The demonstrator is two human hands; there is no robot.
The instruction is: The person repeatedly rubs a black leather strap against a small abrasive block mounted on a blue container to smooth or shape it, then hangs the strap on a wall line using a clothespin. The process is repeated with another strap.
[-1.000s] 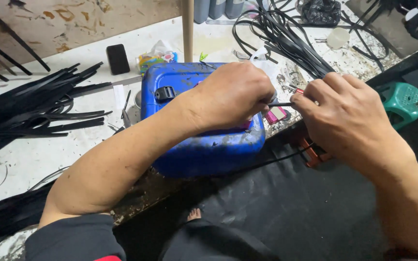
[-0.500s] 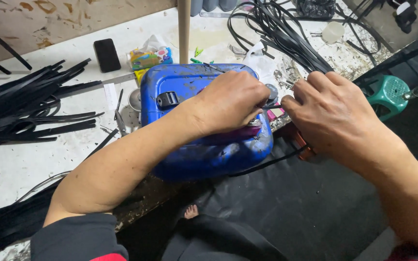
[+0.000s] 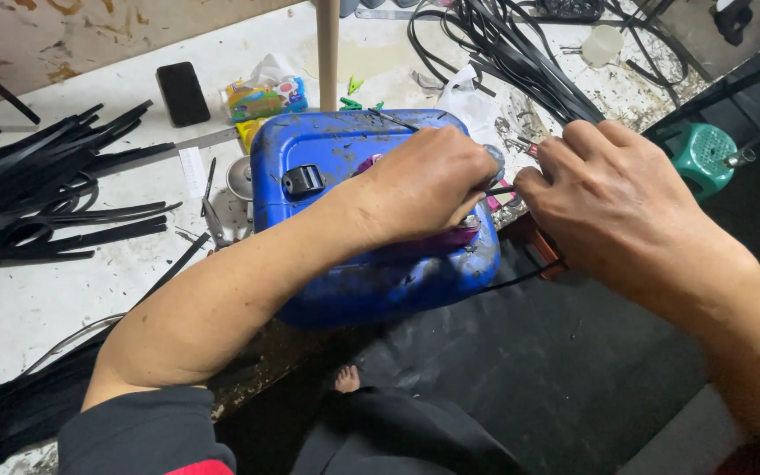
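My left hand (image 3: 424, 180) rests on top of a scuffed blue plastic case (image 3: 327, 167) and pinches the end of a thin black cable (image 3: 501, 190). My right hand (image 3: 613, 198) is close beside it, fingers closed on the same cable, which loops down below the case edge (image 3: 521, 277). A purple object (image 3: 450, 239) lies under my left palm, mostly hidden. What the fingertips do to the cable is covered by the knuckles.
A worn white workbench (image 3: 63, 299) carries a pile of black strips (image 3: 46, 202), a black phone (image 3: 182, 92), colourful packets (image 3: 266, 92), a wooden post (image 3: 328, 48) and a bundle of black cables (image 3: 521, 53). A green stool (image 3: 705, 154) stands at right; black sheet (image 3: 529, 378) below.
Both hands stay together at the case's right edge with only small finger shifts. The view has drifted, so everything sits slightly lower and further left in frame.
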